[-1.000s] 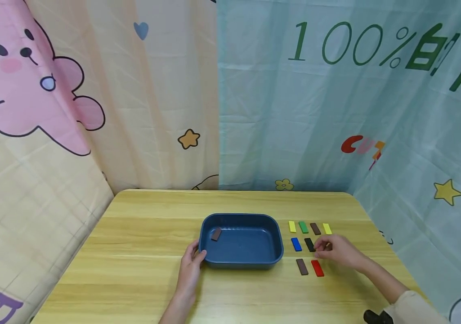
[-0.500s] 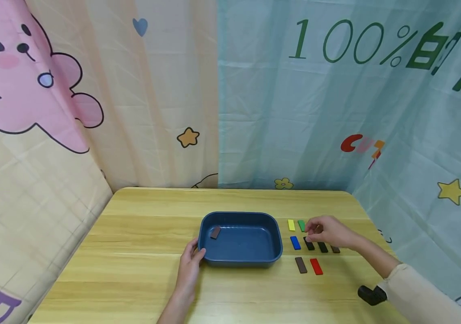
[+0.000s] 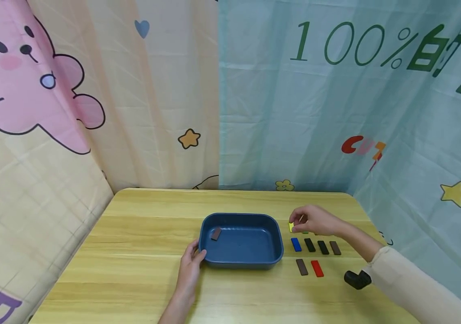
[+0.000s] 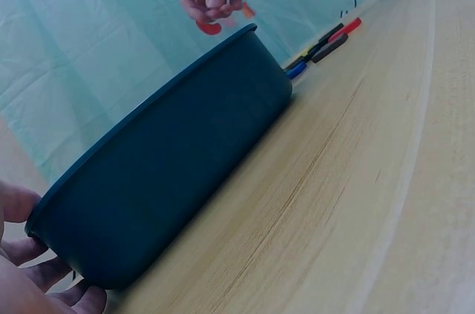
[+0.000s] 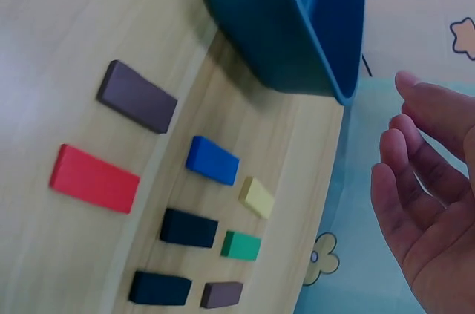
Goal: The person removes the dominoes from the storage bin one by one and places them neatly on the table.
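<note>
A dark blue plastic basin stands on the table, with one brown block lying inside at its left. My left hand grips the basin's left end, thumb at the rim and fingers against the outer wall. My right hand hovers above the back row of blocks, fingers loosely bent and holding nothing. In the head view it partly covers a yellow block and a green block; the right wrist view shows both the yellow block and the green block flat on the table.
Right of the basin lie a blue block, two black blocks, a brown block, another brown block and a red block. Printed curtains hang behind and beside the wooden table.
My right hand has moved left and toward the back, from beside the black blocks to over the yellow block. My left hand and the basin have stayed in place.
</note>
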`<act>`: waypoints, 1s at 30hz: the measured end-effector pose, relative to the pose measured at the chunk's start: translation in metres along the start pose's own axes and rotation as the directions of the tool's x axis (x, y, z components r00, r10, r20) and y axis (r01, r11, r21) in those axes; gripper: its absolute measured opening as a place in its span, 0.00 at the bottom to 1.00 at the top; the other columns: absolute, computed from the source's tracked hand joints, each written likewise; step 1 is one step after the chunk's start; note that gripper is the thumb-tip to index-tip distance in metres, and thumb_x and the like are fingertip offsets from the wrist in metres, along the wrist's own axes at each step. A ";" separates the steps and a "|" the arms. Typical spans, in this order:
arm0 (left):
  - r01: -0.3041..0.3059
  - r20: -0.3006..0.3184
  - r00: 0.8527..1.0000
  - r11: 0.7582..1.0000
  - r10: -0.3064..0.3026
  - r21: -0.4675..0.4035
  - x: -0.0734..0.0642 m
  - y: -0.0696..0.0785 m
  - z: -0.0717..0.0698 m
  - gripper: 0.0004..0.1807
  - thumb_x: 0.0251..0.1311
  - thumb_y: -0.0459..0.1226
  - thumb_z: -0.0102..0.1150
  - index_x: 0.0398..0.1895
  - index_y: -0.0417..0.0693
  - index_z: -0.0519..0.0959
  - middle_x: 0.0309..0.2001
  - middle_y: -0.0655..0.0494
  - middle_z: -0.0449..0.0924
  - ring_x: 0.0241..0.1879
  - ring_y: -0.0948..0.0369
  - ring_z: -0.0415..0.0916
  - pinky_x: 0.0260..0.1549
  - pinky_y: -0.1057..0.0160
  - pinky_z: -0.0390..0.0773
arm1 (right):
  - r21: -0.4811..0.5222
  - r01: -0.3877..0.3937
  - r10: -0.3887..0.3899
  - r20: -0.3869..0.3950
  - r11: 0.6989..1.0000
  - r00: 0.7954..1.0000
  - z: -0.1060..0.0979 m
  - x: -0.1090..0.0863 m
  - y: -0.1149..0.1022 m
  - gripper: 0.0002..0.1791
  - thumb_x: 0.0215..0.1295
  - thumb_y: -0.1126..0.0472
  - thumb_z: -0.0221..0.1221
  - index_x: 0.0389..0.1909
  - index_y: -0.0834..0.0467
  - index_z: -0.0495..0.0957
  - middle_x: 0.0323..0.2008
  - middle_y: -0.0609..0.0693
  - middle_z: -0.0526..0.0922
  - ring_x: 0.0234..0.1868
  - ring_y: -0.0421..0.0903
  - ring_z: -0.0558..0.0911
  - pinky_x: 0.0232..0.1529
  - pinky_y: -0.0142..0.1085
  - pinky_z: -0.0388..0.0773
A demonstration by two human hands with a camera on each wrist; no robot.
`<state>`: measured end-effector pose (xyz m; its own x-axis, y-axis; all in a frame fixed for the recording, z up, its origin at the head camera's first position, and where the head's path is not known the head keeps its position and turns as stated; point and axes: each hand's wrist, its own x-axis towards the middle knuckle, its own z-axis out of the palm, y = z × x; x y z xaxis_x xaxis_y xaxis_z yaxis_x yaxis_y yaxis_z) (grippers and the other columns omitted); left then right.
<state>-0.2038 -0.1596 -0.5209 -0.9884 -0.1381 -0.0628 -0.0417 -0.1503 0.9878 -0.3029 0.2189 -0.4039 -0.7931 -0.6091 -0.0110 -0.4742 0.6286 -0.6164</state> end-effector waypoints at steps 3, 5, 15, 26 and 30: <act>0.005 -0.004 1.000 1.000 -0.005 -0.004 0.000 0.001 0.000 0.27 0.79 0.31 0.45 0.75 0.28 0.59 0.75 0.28 0.56 0.73 0.37 0.59 0.71 0.41 0.60 | -0.011 0.010 -0.010 0.018 1.000 1.000 0.001 0.010 -0.006 0.06 0.68 0.59 0.69 0.41 0.56 0.84 0.33 0.42 0.84 0.35 0.42 0.83 0.35 0.37 0.83; 0.004 -0.005 1.000 1.000 -0.004 -0.006 0.001 0.001 0.001 0.27 0.79 0.31 0.46 0.75 0.28 0.59 0.75 0.28 0.56 0.73 0.37 0.59 0.71 0.41 0.61 | -0.026 0.026 -0.025 0.026 0.999 0.999 0.002 0.018 -0.010 0.05 0.68 0.60 0.68 0.41 0.57 0.84 0.33 0.43 0.84 0.35 0.42 0.83 0.36 0.37 0.83; -0.005 -0.013 1.000 1.000 0.005 -0.009 0.001 0.000 0.001 0.26 0.78 0.30 0.46 0.74 0.28 0.60 0.74 0.28 0.58 0.72 0.38 0.60 0.71 0.40 0.60 | -0.064 0.062 -0.057 0.075 0.996 0.996 0.010 0.053 -0.032 0.08 0.68 0.62 0.68 0.44 0.62 0.85 0.34 0.41 0.84 0.37 0.42 0.83 0.38 0.36 0.83; -0.017 -0.015 1.000 1.000 0.017 -0.012 -0.001 0.001 0.002 0.25 0.78 0.29 0.46 0.73 0.27 0.61 0.73 0.28 0.59 0.72 0.37 0.61 0.71 0.41 0.60 | -0.070 0.139 -0.131 0.107 0.988 0.986 0.030 0.083 -0.041 0.08 0.68 0.61 0.69 0.43 0.61 0.85 0.34 0.41 0.83 0.37 0.39 0.82 0.39 0.33 0.82; -0.015 -0.016 1.000 1.000 0.015 -0.015 -0.001 0.001 0.003 0.25 0.78 0.29 0.46 0.73 0.27 0.61 0.73 0.28 0.60 0.72 0.37 0.61 0.71 0.40 0.61 | -0.074 0.155 -0.146 0.124 0.985 0.982 0.040 0.094 -0.040 0.11 0.67 0.61 0.69 0.44 0.64 0.85 0.32 0.40 0.82 0.35 0.38 0.80 0.40 0.32 0.81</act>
<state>-0.2030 -0.1569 -0.5198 -0.9864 -0.1563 -0.0502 -0.0243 -0.1632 0.9863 -0.3434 0.1169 -0.4121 -0.6619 -0.7493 -0.0186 -0.6186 0.5601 -0.5510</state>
